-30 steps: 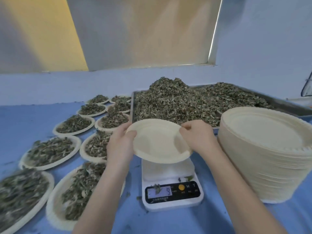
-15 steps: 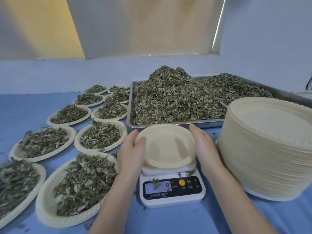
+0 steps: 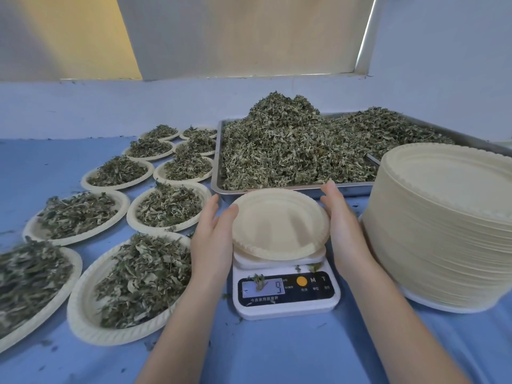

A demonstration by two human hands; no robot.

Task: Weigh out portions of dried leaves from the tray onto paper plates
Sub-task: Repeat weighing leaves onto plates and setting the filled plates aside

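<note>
**Empty plate goes on the scale as leaf portions line the table**

Blue cloth (image 3: 277,356) covers the work table below a pale wall and a window blind. At centre, an empty paper plate (image 3: 279,223) sits on the platform of a small white digital scale (image 3: 285,297), tilted a little toward the camera. The person's left hand (image 3: 212,239) and right hand (image 3: 343,228) flank the plate, fingers straight and palms turned inward against its rim, neither curled round it. The scale's screen shows a single digit, apparently a 9, with an orange button and the letters M and T beside it; the small print below is too fine to read. Leaf scraps lie on the scale's face. Just behind the plate, a steel tray (image 3: 219,187) holds a high heap of dried leaves (image 3: 291,145). To the left, filled plates (image 3: 169,206) stand in two rows running back toward the wall, each carrying a mound of leaves. At right, a tall stack of unused plates (image 3: 443,231) stands near the right wrist.
</note>
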